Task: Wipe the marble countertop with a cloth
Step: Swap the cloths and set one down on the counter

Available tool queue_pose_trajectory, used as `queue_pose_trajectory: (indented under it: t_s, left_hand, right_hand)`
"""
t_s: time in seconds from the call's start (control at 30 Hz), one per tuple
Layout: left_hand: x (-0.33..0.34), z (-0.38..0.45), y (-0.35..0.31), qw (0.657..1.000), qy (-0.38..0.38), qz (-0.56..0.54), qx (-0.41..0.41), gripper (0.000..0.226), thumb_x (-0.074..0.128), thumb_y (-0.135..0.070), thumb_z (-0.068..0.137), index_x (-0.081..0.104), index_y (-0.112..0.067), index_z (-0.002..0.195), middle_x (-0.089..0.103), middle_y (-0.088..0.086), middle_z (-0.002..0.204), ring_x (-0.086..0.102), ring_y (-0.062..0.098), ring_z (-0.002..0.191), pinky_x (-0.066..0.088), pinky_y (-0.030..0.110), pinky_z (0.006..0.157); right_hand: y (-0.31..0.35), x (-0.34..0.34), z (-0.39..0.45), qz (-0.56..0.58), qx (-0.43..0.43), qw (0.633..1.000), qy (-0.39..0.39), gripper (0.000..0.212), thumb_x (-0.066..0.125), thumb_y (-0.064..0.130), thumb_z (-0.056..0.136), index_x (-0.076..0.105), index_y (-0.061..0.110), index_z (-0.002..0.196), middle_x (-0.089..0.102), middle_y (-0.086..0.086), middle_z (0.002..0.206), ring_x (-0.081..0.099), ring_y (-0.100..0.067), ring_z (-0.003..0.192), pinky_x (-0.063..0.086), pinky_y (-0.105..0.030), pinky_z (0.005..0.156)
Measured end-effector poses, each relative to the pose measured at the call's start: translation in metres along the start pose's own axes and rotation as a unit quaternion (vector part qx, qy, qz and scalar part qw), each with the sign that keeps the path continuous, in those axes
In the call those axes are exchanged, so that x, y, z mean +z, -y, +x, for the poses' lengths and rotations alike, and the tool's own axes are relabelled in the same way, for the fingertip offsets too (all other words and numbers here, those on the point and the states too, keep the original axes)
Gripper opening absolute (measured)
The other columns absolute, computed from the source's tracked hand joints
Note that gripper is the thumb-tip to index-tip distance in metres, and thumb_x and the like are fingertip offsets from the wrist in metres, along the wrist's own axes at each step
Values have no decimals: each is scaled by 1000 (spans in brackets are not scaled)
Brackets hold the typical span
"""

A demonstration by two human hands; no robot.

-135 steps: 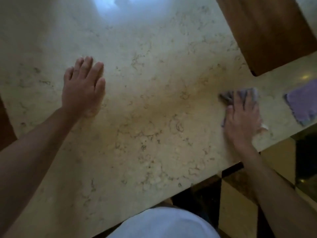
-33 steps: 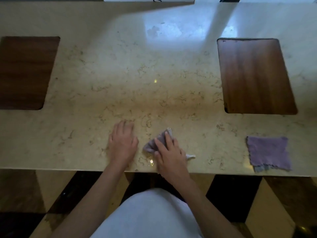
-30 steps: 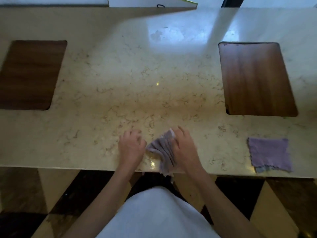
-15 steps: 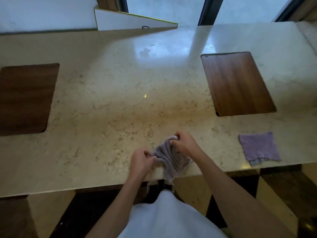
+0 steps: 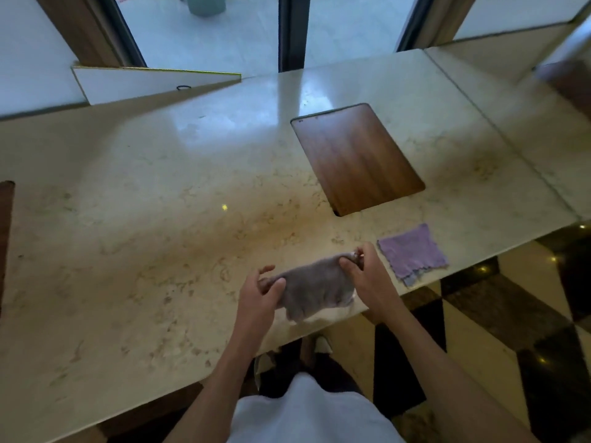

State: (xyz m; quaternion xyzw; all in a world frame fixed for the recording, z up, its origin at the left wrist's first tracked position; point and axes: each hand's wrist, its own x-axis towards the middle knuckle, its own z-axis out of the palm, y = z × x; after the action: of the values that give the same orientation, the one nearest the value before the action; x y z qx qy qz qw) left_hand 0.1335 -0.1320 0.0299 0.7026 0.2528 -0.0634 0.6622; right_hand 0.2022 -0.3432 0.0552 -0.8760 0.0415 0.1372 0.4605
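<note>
A grey-purple cloth hangs stretched between both hands, just above the near edge of the beige marble countertop. My left hand pinches its left corner between thumb and fingers. My right hand grips its upper right corner. The cloth's lower part droops toward the counter edge.
A second purple cloth lies flat on the marble right of my right hand. A wooden inset panel sits at the centre right, another at the far left edge. A white board leans at the back. Checkered floor lies below.
The cloth was pressed on the marble under my right hand; both hands have since lifted it and pulled it apart between them. The view has tilted up and shifted left.
</note>
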Motion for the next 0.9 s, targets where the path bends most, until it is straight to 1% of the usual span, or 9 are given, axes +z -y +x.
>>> queue_pose_trajectory:
  t_s: [0.1,0.2,0.3,0.4,0.5,0.63,0.77,0.83,0.9]
  left_hand:
    - [28,2,4,999,0,48,-3,21,65,-17,93,67,-17,114,73,-1,99,71,12,91,61,31,76]
    - [59,6,10,997,13,73,2,11,62,-17,93,70,-19,100,74,-2,89,71,13,85,61,34,74]
    - [95,15,5,993,-1,119,-6,8,58,-17,95,66,-20,93,69,-4,87,66,12,83,49,15,66]
    - [124,28,0,989,-49,131,-42,7,57,-17,97,62,-21,96,67,-5,91,63,9,87,44,16,65]
    - [139,39,-2,982,-117,143,-48,7,57,-16,97,60,-21,100,64,-9,93,63,8,90,44,17,66]
    - [150,43,-10,973,-151,169,-44,23,61,-19,96,57,-21,118,62,-5,104,61,15,99,50,25,79]
    - [151,39,-5,963,-129,225,-74,60,73,-9,83,49,-27,134,52,-5,123,54,14,113,50,33,97]
    - [151,36,0,950,-152,263,-66,62,76,-7,79,52,-23,134,51,1,125,56,19,113,51,37,99]
    - [154,35,2,934,-191,291,-74,60,77,-8,78,55,-20,132,51,6,124,55,22,113,49,34,99]
  right_hand:
    - [-19,-22,5,-29,0,1000,-3,15,58,26,101,49,14,100,53,1,84,55,-10,75,43,-22,65]
    - [-41,-42,18,-72,18,997,14,19,57,28,101,44,25,88,55,-2,84,58,-17,76,47,-29,67]
    - [-64,-55,42,-121,41,991,42,14,55,28,102,44,20,96,59,-3,87,61,-22,81,50,-35,71]
    - [-77,-59,74,-163,49,983,68,11,53,31,103,47,22,100,62,1,88,63,-20,85,56,-43,80]
    - [-78,-59,93,-242,-12,962,127,13,52,28,103,45,21,94,58,4,83,59,-17,79,54,-39,74]
    - [-82,-66,105,-284,-96,945,131,16,54,27,101,46,23,88,55,4,83,54,-17,78,47,-34,65]
    - [-84,-77,109,-266,-136,946,123,12,59,31,98,51,25,91,53,7,89,52,-11,80,50,-29,69]
    - [-87,-80,111,-232,-138,953,137,10,59,31,99,54,25,93,53,8,91,52,-8,80,49,-26,71]
    - [-91,-89,119,-175,-134,965,140,4,59,28,99,59,24,98,56,9,94,54,-5,84,47,-22,73]
